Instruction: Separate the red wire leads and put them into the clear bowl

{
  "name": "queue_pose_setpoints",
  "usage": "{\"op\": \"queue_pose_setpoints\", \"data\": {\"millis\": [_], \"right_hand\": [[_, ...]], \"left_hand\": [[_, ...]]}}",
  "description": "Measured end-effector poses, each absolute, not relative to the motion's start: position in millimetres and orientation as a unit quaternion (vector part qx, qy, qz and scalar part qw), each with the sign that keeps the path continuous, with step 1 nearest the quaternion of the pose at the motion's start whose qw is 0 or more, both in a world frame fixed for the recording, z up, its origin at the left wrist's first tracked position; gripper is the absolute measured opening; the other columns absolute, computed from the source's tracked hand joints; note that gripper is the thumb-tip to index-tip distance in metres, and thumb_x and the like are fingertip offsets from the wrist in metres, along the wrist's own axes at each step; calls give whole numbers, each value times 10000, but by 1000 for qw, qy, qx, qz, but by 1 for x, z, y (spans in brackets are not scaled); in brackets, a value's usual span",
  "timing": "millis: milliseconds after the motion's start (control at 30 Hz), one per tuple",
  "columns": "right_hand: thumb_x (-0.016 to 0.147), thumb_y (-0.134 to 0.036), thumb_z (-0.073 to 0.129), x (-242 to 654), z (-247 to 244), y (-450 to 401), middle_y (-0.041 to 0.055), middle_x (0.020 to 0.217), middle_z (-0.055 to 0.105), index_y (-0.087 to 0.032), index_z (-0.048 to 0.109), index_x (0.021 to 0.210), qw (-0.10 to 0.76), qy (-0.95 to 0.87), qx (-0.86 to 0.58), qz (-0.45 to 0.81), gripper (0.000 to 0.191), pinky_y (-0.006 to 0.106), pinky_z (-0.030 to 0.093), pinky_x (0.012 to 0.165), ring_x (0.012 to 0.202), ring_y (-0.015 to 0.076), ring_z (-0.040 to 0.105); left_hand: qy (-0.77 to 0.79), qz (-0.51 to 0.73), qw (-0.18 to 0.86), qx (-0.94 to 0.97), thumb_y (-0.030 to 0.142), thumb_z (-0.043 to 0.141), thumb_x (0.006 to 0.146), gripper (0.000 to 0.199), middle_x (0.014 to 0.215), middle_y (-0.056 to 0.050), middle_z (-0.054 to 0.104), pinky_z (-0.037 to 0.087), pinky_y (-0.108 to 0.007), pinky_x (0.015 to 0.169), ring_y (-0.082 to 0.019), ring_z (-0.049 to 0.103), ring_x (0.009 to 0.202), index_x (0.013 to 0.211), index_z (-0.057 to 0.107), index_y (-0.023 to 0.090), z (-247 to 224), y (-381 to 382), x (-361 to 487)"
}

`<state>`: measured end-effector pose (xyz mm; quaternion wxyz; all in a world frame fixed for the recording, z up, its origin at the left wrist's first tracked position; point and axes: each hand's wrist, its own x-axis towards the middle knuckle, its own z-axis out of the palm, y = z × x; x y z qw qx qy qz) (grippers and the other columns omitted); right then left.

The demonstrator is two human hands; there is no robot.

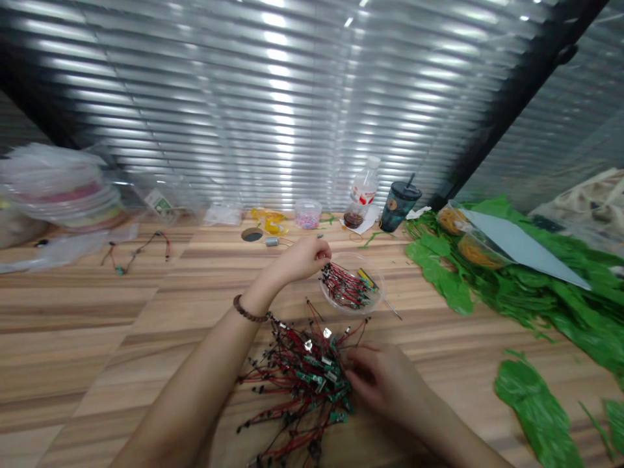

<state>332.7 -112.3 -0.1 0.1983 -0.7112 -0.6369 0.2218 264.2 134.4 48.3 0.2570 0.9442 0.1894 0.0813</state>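
My left hand (308, 259) reaches to the left rim of a clear round plastic bowl (381, 294). Its fingers are pinched at the black ends of the wires of a small circuit board. Inside the bowl lies a row of wired circuit boards (348, 286), red and black leads to the left and green boards to the right. Nearer me is a large tangled pile of similar wired circuit boards (312, 374). At the pile's right edge rests my right hand (375, 374), fingers curled together; what they pinch is hidden and blurred.
A yellow-and-black tool (368, 279) leans in the bowl. Behind stand a bottle (363, 192), a dark tumbler (398, 207) and a tub of pink bits (307, 214). Green plastic bags (526, 292) cover the right side. Stacked plastic containers (63, 188) stand left, near loose wires (139, 250).
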Motion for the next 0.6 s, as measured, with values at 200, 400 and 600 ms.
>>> {"op": "queue_pose_setpoints", "data": {"millis": [200,400,600], "right_hand": [[785,-72,504,330,-9,-121,39,806,644,-190,673,879,246,-611,-715,235,227,243,433,655,748,169,598],[792,-121,542,345,3,-128,34,734,643,-168,671,828,318,-585,-721,191,142,242,443,587,656,151,596],[798,-209,590,365,13,-134,31,749,695,-189,691,817,413,-530,-720,173,105,229,498,588,673,152,638]], "left_hand": [[197,78,255,943,355,458,809,341,860,-73,666,332,-165,607,-66,527,677,926,666,111,50,136,262],[214,93,213,949,441,437,836,413,988,-87,641,370,-199,688,-100,542,783,1053,622,142,71,119,250],[57,-19,282,958,428,366,890,411,855,-46,637,370,-162,675,-66,530,749,908,650,132,98,85,235]]}}
